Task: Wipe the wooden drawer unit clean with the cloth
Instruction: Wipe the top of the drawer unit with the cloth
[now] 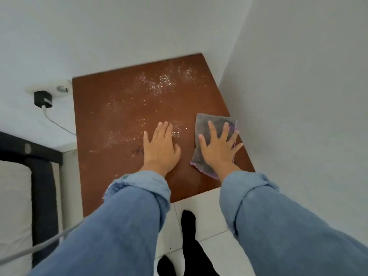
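The drawer unit (123, 120) is seen from above, only its flat reddish-brown wooden top in view, tucked into a corner w/ white walls (298, 76) at 12 and 3 o'clock; matte surface, straight edges, no drawer fronts visible. White powdery specks (159, 84) are scattered over it, thickest toward 12–1 o'clock, w/ a thinner band across the middle, so most of the wiping looks undone. The cloth (207, 124), grey, soft, fuzzy, w/ a pink-purple edge, lies flat at the top's 3–4 o'clock edge. The right hand (219, 150) is on it, fingers spread wide & palm down, probably to press as much cloth as possible onto the wood for a sweep. The left hand (161, 148) lies flat on bare wood just at 9 o'clock of the cloth, fingers together, holding nothing, likely as a brace. Rolled denim sleeves (139, 188) at both wrists. Further out: a wall socket w/ black charger (42, 99) & white cable at 9–10 o'clock, white floor tiles (205, 216) at 6.
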